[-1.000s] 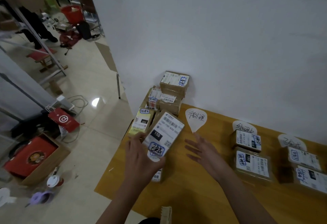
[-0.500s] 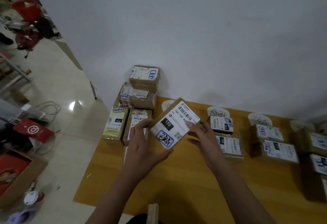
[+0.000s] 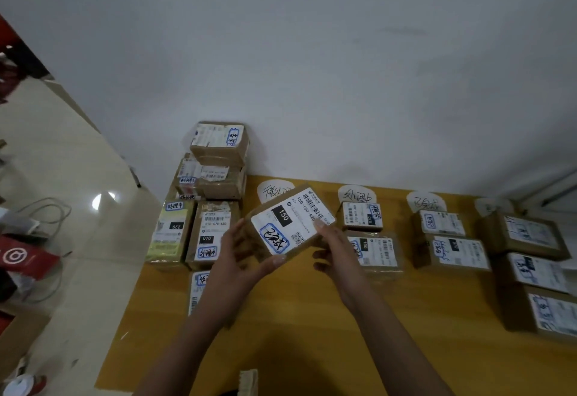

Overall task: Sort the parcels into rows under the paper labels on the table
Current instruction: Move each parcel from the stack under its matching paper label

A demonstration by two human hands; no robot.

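Note:
Both hands hold a brown parcel [image 3: 288,225] with a white label marked 150 above the wooden table [image 3: 312,333]. My left hand [image 3: 239,258] grips its lower left edge, thumb on the front corner. My right hand [image 3: 335,247] holds its right edge. Paper labels lie along the wall: one [image 3: 273,191] partly hidden behind the held parcel, a second [image 3: 356,195], a third [image 3: 424,203], a fourth [image 3: 491,206]. Parcels lie in rows under them, such as [image 3: 362,216], [image 3: 374,252], [image 3: 440,223], [image 3: 459,252].
A pile of unsorted parcels [image 3: 215,170] stands at the table's left end against the white wall, with more in front of it [image 3: 210,233]. A row of larger parcels [image 3: 530,239] runs down the right side. The floor at left holds cables and red items [image 3: 22,255].
The view has swung to the right along the table. My right hand has come onto the parcel, which was held by my left hand alone a second ago.

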